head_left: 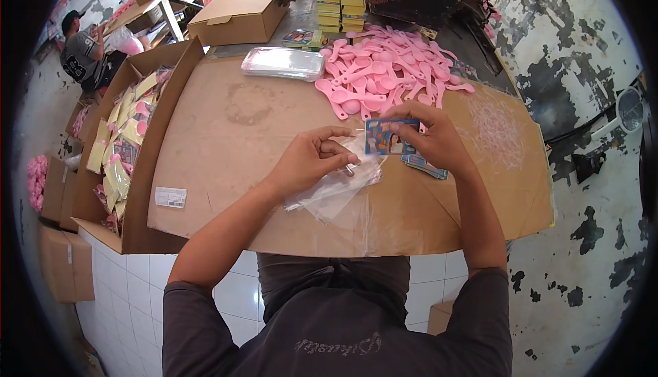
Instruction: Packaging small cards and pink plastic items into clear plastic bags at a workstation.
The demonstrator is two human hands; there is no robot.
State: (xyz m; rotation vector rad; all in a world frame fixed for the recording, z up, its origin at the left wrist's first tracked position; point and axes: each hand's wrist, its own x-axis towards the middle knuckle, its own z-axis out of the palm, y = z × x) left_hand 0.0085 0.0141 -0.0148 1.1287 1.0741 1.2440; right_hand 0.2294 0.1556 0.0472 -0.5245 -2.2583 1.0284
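My right hand (428, 134) pinches a small blue printed card (375, 140) between thumb and fingers, upright over the cardboard-covered table. To the left of it my left hand (315, 156) is closed, thumb against fingers, on the edge of a clear plastic bag (358, 145). Several more clear bags (329, 195) lie flat beneath that hand. Under my right hand rests a small stack of similar printed cards (423, 166), partly covered by the hand. Just beyond both hands is a large heap of pink plastic spoons (384, 68).
A stack of clear plastic packs (283, 63) lies left of the spoons. An open carton (103, 229) of filled packets (127, 137) stands on the left. Yellow stacks (341, 0) and a closed box (236, 14) are behind. Thin strands (504, 134) lie right. A person (83, 51) sits far left.
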